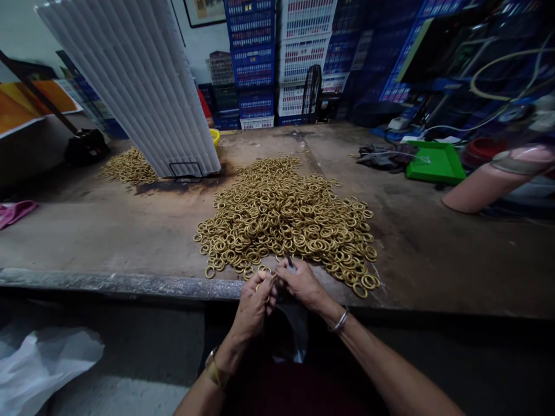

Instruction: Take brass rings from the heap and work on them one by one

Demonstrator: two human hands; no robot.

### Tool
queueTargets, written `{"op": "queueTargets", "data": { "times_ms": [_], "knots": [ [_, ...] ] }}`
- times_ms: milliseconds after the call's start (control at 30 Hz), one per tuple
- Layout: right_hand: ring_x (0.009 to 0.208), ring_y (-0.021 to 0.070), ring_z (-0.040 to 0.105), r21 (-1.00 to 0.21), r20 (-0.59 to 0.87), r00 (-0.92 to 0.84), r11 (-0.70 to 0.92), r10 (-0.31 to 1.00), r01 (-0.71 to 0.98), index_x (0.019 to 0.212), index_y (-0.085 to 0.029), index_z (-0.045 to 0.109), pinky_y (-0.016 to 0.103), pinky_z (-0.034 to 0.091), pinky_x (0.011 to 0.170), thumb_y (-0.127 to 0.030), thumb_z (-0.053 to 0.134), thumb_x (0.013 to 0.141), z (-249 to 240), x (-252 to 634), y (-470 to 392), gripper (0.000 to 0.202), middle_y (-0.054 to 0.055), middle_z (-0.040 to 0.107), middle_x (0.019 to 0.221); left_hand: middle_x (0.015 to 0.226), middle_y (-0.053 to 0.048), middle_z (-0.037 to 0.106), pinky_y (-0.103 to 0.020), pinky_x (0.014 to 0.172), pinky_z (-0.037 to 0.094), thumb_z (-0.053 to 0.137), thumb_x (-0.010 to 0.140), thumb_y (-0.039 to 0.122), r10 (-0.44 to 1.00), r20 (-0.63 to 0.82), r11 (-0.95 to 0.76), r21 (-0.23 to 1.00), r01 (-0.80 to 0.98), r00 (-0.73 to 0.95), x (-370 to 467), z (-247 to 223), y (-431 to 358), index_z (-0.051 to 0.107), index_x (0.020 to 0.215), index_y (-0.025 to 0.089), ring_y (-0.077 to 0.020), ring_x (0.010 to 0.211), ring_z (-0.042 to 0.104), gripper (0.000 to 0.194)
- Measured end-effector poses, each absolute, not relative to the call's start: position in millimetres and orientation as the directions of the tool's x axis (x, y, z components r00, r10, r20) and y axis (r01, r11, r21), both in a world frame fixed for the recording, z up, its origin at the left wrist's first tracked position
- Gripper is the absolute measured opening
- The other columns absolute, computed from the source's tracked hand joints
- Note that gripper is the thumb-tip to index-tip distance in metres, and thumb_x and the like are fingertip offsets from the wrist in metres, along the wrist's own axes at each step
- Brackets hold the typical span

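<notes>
My left hand [255, 300] is closed around a gold-coloured metal ring [273, 278] at the table's front edge. Meeting it there, my right hand [302, 284] is closed too, its fingertips right beside that ring. A thin dark tool [290, 262] sticks up from the right fingers; its kind is hard to make out, and most of it is hidden in the grip. Just beyond both hands spreads a large heap of loose gold-coloured rings [281, 214], its near edge almost touching my fingers.
A tall stack of white corrugated sheets [134, 86] stands on the wooden table [108, 231], with a second ring pile [130, 166] behind it. A green tray [436, 163] and a pink bottle [481, 184] are at right. Crates [254, 63] and a fan [312, 92] are at the back.
</notes>
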State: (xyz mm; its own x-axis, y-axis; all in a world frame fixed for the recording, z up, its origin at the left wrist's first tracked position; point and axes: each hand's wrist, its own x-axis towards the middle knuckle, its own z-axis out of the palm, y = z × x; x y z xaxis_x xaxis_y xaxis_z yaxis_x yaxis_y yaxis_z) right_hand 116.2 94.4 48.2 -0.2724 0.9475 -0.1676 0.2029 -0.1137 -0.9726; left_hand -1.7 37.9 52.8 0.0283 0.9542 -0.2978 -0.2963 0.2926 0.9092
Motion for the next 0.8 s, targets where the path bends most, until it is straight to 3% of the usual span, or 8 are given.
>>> {"op": "queueTargets", "data": {
  "times_ms": [133, 200, 300, 600, 800],
  "knots": [
    [0.051, 0.0097, 0.043, -0.9, 0.011, -0.248, 0.118, 0.969, 0.42, 0.061, -0.017, 0.051, 0.021, 0.032, 0.051, -0.026, 0.045, 0.074, 46, 120, 93, 0.017, -0.001, 0.05, 0.055, 0.061, 0.006, 0.047, -0.014, 0.039, 0.024, 0.052, 0.076, 0.044, 0.948, -0.318, 0.308, 0.878, -0.366, 0.033, -2, 53, 37, 0.044, 0.077, 0.018, -0.0034, 0.044, 0.039, 0.027],
    [0.054, 0.0109, 0.045, -0.82, 0.099, -0.351, 0.276, 0.931, 0.502, 0.064, -0.018, 0.054, 0.021, 0.032, 0.054, -0.023, 0.043, 0.076, 45, 122, 89, 0.017, 0.0, 0.054, 0.058, 0.062, 0.005, 0.047, -0.014, 0.039, 0.024, 0.052, 0.077, 0.044, 0.953, -0.303, 0.29, 0.886, -0.362, 0.02, -2, 53, 37, 0.044, 0.076, 0.018, -0.0033, 0.045, 0.039, 0.027],
    [0.055, 0.0117, 0.048, -0.699, 0.106, -0.495, 0.419, 0.862, 0.58, 0.07, -0.019, 0.056, 0.022, 0.031, 0.054, -0.016, 0.043, 0.073, 45, 125, 82, 0.014, 0.001, 0.058, 0.062, 0.061, 0.005, 0.046, -0.014, 0.039, 0.025, 0.052, 0.076, 0.046, 0.961, -0.277, 0.261, 0.905, -0.335, 0.001, -2, 53, 37, 0.044, 0.076, 0.018, -0.0036, 0.044, 0.039, 0.029],
    [0.068, 0.0151, 0.056, -0.475, -0.039, -0.485, 0.41, 0.874, 0.778, 0.09, -0.018, 0.058, 0.023, 0.031, 0.058, -0.016, 0.043, 0.074, 48, 123, 84, 0.022, 0.005, 0.065, 0.076, 0.058, 0.005, 0.046, -0.014, 0.039, 0.026, 0.05, 0.075, 0.05, 0.959, -0.281, 0.267, 0.942, -0.202, -0.045, -3, 59, 32, 0.043, 0.073, 0.018, -0.0042, 0.043, 0.039, 0.033],
    [0.077, 0.0162, 0.058, -0.39, -0.015, -0.376, 0.341, 0.927, 0.856, 0.1, -0.02, 0.056, 0.023, 0.033, 0.064, -0.018, 0.044, 0.077, 43, 128, 98, 0.027, 0.005, 0.065, 0.085, 0.056, 0.005, 0.046, -0.015, 0.036, 0.025, 0.046, 0.078, 0.045, 0.913, -0.358, 0.381, 0.92, -0.095, 0.193, 0, 52, 2, 0.045, 0.073, 0.018, -0.0048, 0.039, 0.036, 0.027]
  ]
}}
